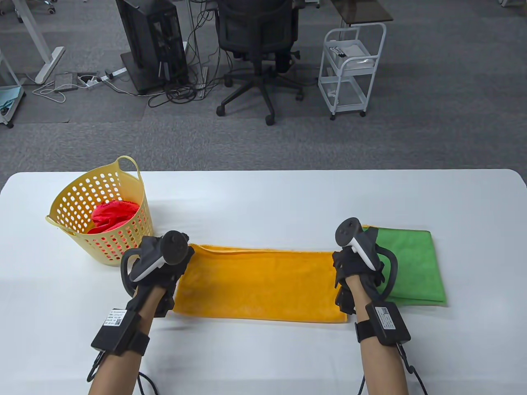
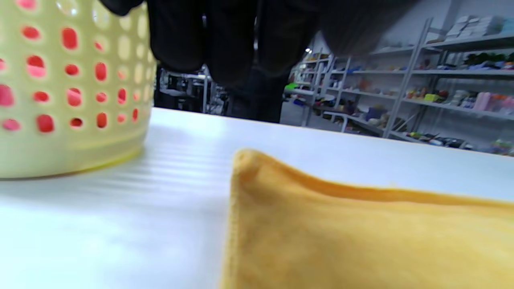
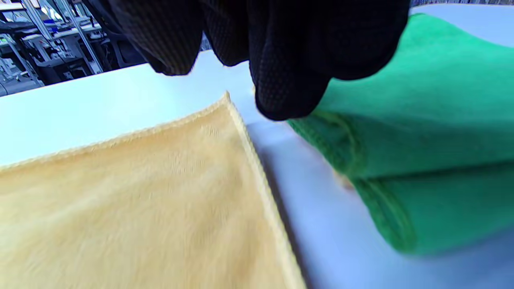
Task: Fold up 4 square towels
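Both forearms come in over the near edge of the desk. Between the hands lies the orange towel, folded into a long strip along the near edge. The left hand rests at the strip's left end, the right hand at its right end; whether the fingers pinch the cloth or only hang over it, I cannot tell. A folded green towel lies just beside the strip, toward the desk's right edge. Near the left edge stands a yellow basket holding a red towel.
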